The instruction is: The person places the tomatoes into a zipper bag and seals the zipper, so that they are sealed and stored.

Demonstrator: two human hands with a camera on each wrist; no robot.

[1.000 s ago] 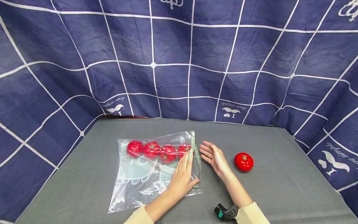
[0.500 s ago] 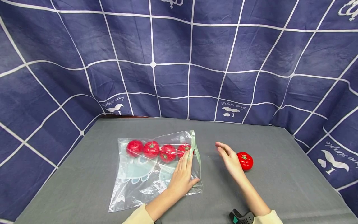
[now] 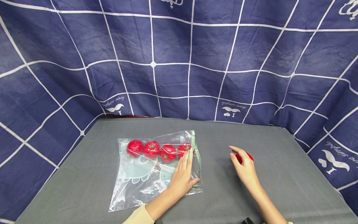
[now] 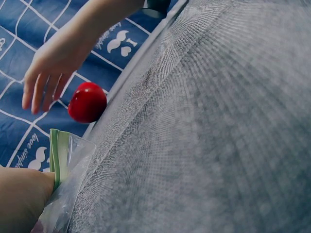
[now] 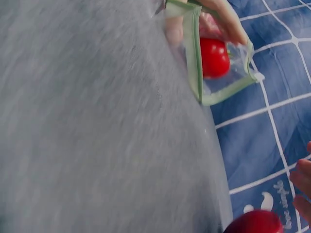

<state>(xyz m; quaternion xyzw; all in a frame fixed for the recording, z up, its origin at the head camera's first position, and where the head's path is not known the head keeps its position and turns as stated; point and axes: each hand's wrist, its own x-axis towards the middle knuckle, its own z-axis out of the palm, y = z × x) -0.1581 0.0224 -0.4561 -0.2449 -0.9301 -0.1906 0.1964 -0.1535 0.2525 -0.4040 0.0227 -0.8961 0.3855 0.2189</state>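
My left hand rests on a clear zip bag near its green-edged mouth, fingers straight and thumb spread. Several red tomatoes lie in a row inside the bag. In the right wrist view the mouth gapes toward the right, with one tomato just within. My right hand is over a loose tomato on the table, partly hiding it. Its fingers and thumb are apart and loosely bent. The left wrist view shows a gap between that hand and the loose tomato.
A grey cloth covers the table. Behind and along both sides hangs a blue curtain with white grid lines. The zip slider is at the far end of the bag's mouth.
My right hand has moved right, from beside the bag's mouth to over the loose tomato. The left hand, the bag and the tomatoes have stayed in place.
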